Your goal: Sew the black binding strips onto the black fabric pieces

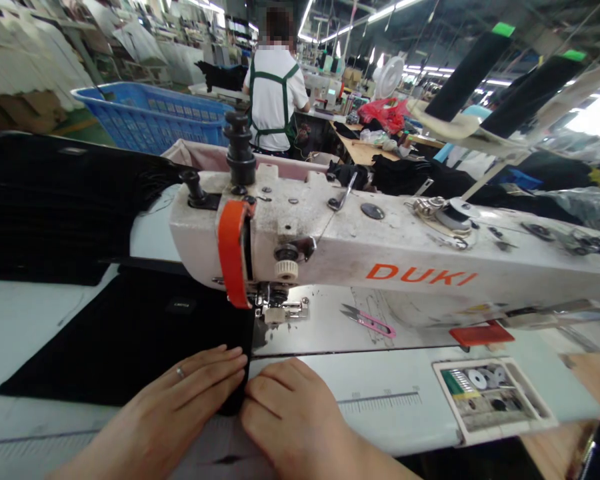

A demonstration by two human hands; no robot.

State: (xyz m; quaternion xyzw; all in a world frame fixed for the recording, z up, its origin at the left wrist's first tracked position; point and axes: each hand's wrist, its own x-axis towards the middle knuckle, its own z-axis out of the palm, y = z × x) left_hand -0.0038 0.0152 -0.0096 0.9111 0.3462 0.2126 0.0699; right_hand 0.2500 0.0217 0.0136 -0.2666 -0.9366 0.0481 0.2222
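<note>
A piece of black fabric [145, 333] with a small label lies on the machine bed, its right edge running up to the presser foot [275, 313] of the sewing machine [325, 230]. My left hand [195, 387], with a ring on one finger, rests flat on the fabric near that edge, fingers stretched out together. Curled at the fabric's near right corner, my right hand [290, 407] closes on the edge; its fingertips are hidden underneath. Pink-handled thread snips [370, 321] lie on the bed to the right of the presser foot.
A stack of black fabric [55, 207] lies at left. Behind it stands a blue basket [150, 120]. A small parts tray [495, 400] with bobbins is set in the table at right. Two black thread cones [470, 73] stand above. A person [275, 93] works with their back turned.
</note>
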